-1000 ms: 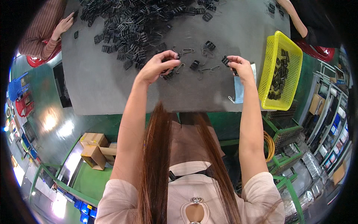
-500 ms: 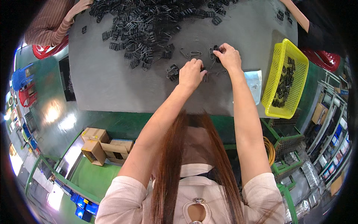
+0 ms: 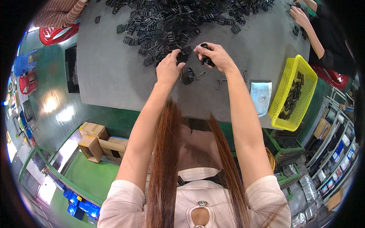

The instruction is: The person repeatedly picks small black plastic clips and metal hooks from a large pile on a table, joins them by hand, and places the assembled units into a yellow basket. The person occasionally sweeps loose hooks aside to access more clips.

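Note:
My right hand [image 3: 218, 57] has its fingers closed round a dark black plastic piece [image 3: 206, 60], held just above the table. To its left, my left hand [image 3: 167, 69] reaches to the edge of the pile, thumb and index finger apart. Between those fingertips lies a ribbed black plastic piece [image 3: 184, 54]; whether they touch it I cannot tell. Nearer to me sits a small black piece with wire parts [image 3: 188, 76]. A bent wire hook [image 3: 201, 75] lies beside it, with another wire hook [image 3: 219, 83] further right.
A big pile of black pieces with wires [image 3: 163, 22] covers the far side of the grey table [image 3: 110, 76]. At right stand a yellow basket [image 3: 273, 114] holding black pieces and a pale blue packet [image 3: 261, 98]. Co-workers' arms [image 3: 313, 41] show at both far corners.
My left hand has moved left and away from me to the pile's edge. My right hand has moved left, lifting a black piece. The view has shifted slightly.

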The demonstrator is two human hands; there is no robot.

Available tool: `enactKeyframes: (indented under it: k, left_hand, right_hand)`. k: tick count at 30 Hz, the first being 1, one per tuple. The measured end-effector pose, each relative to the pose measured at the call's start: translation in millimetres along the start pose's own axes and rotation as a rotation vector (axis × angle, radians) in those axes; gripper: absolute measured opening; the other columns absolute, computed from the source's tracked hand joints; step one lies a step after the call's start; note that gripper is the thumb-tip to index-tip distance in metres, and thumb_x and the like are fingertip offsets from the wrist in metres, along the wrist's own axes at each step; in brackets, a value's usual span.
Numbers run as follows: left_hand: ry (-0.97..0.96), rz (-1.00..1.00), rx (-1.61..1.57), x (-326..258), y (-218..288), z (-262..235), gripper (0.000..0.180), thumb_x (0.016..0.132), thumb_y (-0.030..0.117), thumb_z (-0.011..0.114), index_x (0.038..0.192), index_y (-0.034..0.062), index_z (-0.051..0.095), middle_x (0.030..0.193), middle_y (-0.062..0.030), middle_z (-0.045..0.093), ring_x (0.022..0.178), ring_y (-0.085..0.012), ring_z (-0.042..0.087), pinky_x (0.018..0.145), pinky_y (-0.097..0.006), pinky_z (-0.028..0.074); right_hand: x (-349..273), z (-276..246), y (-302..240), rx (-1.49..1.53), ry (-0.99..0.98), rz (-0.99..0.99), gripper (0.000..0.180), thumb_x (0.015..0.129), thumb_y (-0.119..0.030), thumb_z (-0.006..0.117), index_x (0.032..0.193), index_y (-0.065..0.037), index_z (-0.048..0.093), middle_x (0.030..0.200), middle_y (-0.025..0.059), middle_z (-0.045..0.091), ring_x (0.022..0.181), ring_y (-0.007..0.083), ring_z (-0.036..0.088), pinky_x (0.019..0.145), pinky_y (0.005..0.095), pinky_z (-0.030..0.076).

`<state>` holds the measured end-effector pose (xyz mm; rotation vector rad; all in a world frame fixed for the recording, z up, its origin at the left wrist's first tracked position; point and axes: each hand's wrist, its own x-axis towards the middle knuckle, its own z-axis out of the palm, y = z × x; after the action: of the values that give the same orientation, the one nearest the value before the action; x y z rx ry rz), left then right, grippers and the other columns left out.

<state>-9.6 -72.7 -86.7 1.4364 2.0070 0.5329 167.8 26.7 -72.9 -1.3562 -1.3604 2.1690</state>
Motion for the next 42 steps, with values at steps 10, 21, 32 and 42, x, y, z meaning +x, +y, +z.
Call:
enactKeyframes:
  k: [10,21,32,42]
  left_hand:
    - [-0.506,-0.393,-0.872,-5,-31,-55,0.030,0.080,0.020,0.068,0.102,0.0025,0.058,0.081,-0.0016,0.058,0.073,-0.0121,0.054,0.060,-0.025,0.042]
    - [-0.474,-0.178,-1.631,-7,-46,-58,0.032,0.086,0.028,0.063,0.108,0.0060,0.054,0.100,-0.0097,0.056,0.074,-0.0139,0.056,0.045,-0.017,0.041]
    - [-0.174,0.190,-0.415,7,32,-7,0.032,0.074,0.010,0.069,0.105,0.0134,0.065,0.086,-0.0070,0.061,0.079,-0.0219,0.060,0.072,-0.031,0.047]
    - [-0.561,-0.358,-0.906,17,67,-5,0.013,0.081,0.017,0.069,0.085,0.0051,0.067,0.072,-0.0013,0.062,0.061,-0.0057,0.052,0.051,-0.022,0.039]
  right_hand:
    - [23,21,22,-0.711,0.289,-0.214,0.030,0.085,-0.022,0.062,0.112,-0.012,0.054,0.080,0.0129,0.065,0.078,0.0264,0.064,0.071,0.0375,0.049]
    - [5,11,-24,-0.206,-0.053,0.090,0.014,0.086,-0.019,0.061,0.097,-0.011,0.058,0.069,-0.0009,0.059,0.054,0.0090,0.052,0.042,0.0253,0.036]
    - [-36,-12,-37,0.093,-0.105,0.279,0.012,0.087,-0.015,0.059,0.098,-0.012,0.055,0.063,-0.0049,0.051,0.044,0.0019,0.040,0.034,0.0177,0.024]
    - [-56,-39,-1,0.311,0.026,0.014,0.013,0.089,-0.018,0.060,0.099,-0.011,0.053,0.063,-0.0029,0.051,0.044,0.0031,0.041,0.033,0.0180,0.022]
